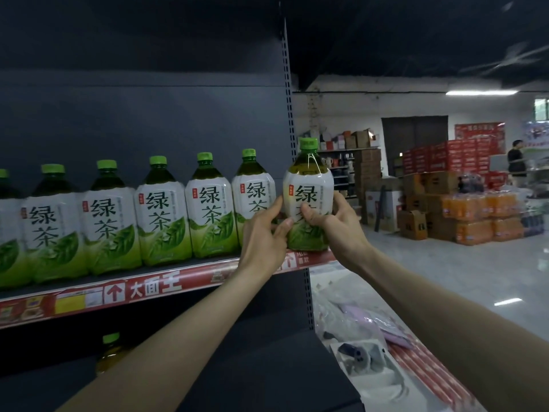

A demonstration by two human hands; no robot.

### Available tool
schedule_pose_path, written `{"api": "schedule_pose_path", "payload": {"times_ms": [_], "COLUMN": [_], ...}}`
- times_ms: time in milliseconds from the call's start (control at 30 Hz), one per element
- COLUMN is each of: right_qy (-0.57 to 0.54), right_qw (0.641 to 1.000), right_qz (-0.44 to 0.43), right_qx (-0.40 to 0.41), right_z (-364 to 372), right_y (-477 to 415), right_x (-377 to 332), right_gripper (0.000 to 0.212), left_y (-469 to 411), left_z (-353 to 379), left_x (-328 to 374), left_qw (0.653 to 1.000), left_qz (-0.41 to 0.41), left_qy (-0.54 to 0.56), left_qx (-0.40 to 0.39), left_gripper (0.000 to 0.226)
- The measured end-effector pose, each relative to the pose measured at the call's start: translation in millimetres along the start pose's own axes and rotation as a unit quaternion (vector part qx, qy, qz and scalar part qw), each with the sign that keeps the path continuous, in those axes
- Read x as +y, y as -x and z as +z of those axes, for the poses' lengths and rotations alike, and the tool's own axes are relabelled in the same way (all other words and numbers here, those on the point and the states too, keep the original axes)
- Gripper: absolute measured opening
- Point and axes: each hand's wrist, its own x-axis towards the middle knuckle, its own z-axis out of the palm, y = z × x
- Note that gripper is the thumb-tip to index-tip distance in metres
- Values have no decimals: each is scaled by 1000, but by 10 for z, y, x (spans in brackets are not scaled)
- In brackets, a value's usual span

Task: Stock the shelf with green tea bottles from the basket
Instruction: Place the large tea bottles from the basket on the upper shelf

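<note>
A green tea bottle with a green cap and white-green label stands upright at the right end of the shelf. My left hand grips its lower left side. My right hand grips its right side, thumb across the label. To its left, a row of several identical bottles lines the shelf. One more bottle shows on the lower shelf, partly hidden by my left forearm. The basket is out of view.
A perforated shelf upright rises just behind the held bottle. Plastic-wrapped items lie on a low surface at lower right. Stacked cardboard boxes and orange drink packs stand across the floor. A person stands at the far right.
</note>
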Motion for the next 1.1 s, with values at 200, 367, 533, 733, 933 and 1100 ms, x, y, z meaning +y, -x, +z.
{"api": "schedule_pose_path", "payload": {"times_ms": [200, 367, 533, 733, 933, 1100], "right_qy": [-9, 37, 192, 355, 379, 403], "right_qw": [999, 995, 976, 931, 918, 909], "right_qz": [36, 87, 99, 66, 6, 30], "right_qx": [-30, -18, -6, 57, 117, 101], "right_z": [-83, -53, -17, 26, 42, 70], "right_y": [-145, -290, -379, -222, -122, -217], "right_x": [25, 10, 13, 6, 103, 95], "right_gripper": [47, 51, 68, 78, 64, 48], "left_y": [40, 171, 279, 272, 296, 240], "left_z": [76, 105, 98, 86, 142, 164], "left_x": [16, 93, 68, 1, 20, 131], "left_qw": [999, 997, 996, 994, 993, 988], "left_qz": [-2, -26, -26, -53, -67, -101], "left_qy": [-42, -39, -30, -2, 18, 40], "left_qx": [1, -60, -85, -97, -93, -107], "left_gripper": [67, 67, 63, 64, 57, 57]}}
